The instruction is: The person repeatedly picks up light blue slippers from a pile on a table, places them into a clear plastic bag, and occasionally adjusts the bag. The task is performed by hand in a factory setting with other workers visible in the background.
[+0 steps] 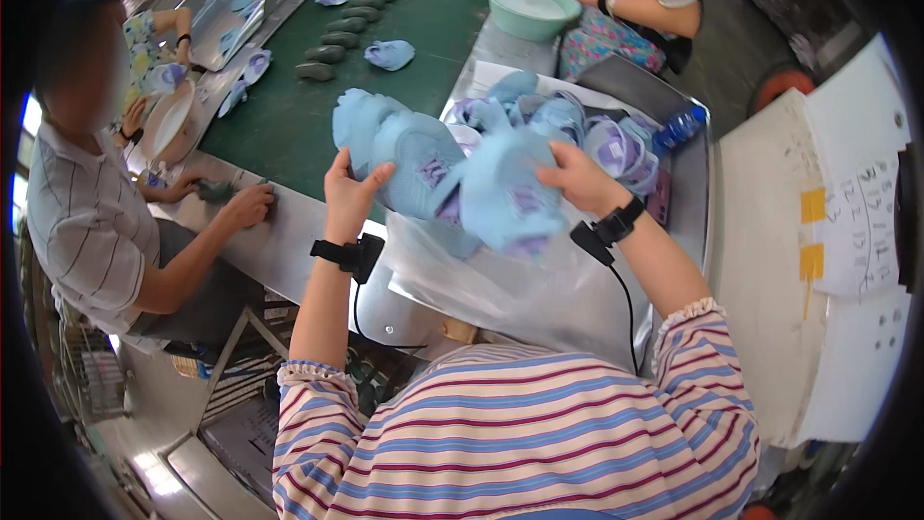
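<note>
My left hand (351, 195) is closed on light blue shoe uppers (414, 149) with a purple mark, apparently several bunched together. Another light blue shoe upper (510, 188), smeared by motion, is in my right hand (584, 178), with the thumb on its near face. The two lots overlap in front of me, above a clear plastic sheet (539, 279). Just beyond my right hand, a pile of blue and purple shoe uppers (616, 149) lies in a metal tray (688, 231).
A blue-capped bottle (680, 127) lies at the tray's right side. Ahead runs a green conveyor belt (289, 116) with rows of dark shoe lasts (339, 39) and uppers. One co-worker (106, 202) sits left; another (635, 10) is by a green basin (529, 14).
</note>
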Motion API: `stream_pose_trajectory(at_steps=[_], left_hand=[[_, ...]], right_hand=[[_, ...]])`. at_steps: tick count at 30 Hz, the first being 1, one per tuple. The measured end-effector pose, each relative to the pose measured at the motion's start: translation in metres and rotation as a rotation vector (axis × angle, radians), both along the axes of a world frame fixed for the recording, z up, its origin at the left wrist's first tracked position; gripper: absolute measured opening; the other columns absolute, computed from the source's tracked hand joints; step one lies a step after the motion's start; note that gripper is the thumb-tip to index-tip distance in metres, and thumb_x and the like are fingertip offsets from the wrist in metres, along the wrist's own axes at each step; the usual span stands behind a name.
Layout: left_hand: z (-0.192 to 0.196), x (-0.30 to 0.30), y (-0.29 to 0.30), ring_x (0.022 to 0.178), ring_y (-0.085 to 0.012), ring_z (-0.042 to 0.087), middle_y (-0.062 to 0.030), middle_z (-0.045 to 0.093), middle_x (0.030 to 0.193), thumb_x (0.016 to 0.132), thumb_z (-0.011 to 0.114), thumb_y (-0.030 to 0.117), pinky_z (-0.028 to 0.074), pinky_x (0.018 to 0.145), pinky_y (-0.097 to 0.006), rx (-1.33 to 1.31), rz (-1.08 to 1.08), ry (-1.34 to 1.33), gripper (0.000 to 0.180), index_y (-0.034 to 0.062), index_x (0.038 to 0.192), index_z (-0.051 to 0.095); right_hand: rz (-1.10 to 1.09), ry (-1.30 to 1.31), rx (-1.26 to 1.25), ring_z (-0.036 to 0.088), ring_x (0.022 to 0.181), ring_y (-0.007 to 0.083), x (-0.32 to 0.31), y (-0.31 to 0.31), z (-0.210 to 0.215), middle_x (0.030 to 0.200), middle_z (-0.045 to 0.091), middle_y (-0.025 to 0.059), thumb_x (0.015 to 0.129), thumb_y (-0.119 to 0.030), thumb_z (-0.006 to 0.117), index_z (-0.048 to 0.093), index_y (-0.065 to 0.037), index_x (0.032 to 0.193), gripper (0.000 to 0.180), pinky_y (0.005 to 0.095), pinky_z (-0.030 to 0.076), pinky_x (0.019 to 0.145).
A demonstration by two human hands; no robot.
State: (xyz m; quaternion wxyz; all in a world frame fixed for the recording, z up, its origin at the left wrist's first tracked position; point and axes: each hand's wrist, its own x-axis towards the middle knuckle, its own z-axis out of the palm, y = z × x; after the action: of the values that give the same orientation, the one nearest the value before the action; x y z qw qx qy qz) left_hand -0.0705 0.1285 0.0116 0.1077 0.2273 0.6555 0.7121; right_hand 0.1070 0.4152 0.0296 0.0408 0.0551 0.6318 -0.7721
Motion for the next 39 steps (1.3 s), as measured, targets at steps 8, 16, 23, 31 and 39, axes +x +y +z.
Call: stream_pose_trajectory(at_steps=[8, 16, 23, 31, 39], left_hand=[[0.0, 0.014, 0.023, 0.082, -0.0087, 0.052, -0.0016, 0.061, 0.092, 0.082, 0.07, 0.017, 0.041, 0.075, -0.021, 0.192, 0.192, -0.002, 0.024, -0.0002, 0.094, 0.059], [-0.013, -0.01, -0.008, 0.088, -0.0097, 0.054, -0.0036, 0.061, 0.1, 0.087, 0.064, 0.018, 0.043, 0.08, -0.024, 0.296, 0.284, -0.134, 0.028, -0.0002, 0.106, 0.056], [-0.001, 0.003, -0.009, 0.092, -0.0103, 0.053, -0.0023, 0.061, 0.102, 0.084, 0.067, 0.019, 0.042, 0.082, -0.024, 0.148, 0.146, 0.039, 0.034, -0.0009, 0.11, 0.056], [0.0, -0.006, -0.009, 0.104, -0.0153, 0.053, -0.0045, 0.055, 0.118, 0.089, 0.06, 0.019, 0.042, 0.091, -0.029, 0.635, 0.104, -0.269, 0.039, 0.0027, 0.123, 0.047], [-0.002, -0.01, -0.035, 0.107, -0.0139, 0.048, -0.0045, 0.055, 0.118, 0.086, 0.064, 0.013, 0.038, 0.093, -0.03, 0.25, -0.043, -0.019, 0.038, 0.0, 0.12, 0.052]], right_hand=[[-0.177, 0.494, 0.798, 0.037, 0.124, 0.0364, -0.044, -0.089, -0.01, 0.138, 0.032, 0.0203, 0.065, -0.005, 0.073, 0.065, -0.006, 0.088, 0.025, 0.0428, 0.033, 0.1], [-0.048, 0.887, 0.835, 0.049, 0.104, 0.0386, -0.022, -0.101, -0.015, 0.12, 0.045, 0.0199, 0.055, -0.008, 0.079, 0.066, -0.006, 0.076, 0.025, 0.0442, 0.041, 0.088], [0.053, 0.644, 0.64, 0.043, 0.108, 0.0376, -0.057, -0.078, 0.028, 0.117, 0.045, 0.0181, 0.058, -0.013, 0.079, 0.067, -0.006, 0.073, 0.021, 0.0439, 0.036, 0.092], [-0.141, 0.902, 1.058, 0.044, 0.101, 0.036, -0.025, -0.093, -0.013, 0.097, 0.05, 0.0109, 0.05, -0.006, 0.071, 0.067, -0.009, 0.067, 0.018, 0.0472, 0.039, 0.088], [0.244, 0.64, 0.656, 0.05, 0.104, 0.0322, -0.02, -0.068, 0.039, 0.107, 0.049, 0.016, 0.057, -0.012, 0.081, 0.068, -0.006, 0.072, 0.021, 0.0392, 0.042, 0.084]])
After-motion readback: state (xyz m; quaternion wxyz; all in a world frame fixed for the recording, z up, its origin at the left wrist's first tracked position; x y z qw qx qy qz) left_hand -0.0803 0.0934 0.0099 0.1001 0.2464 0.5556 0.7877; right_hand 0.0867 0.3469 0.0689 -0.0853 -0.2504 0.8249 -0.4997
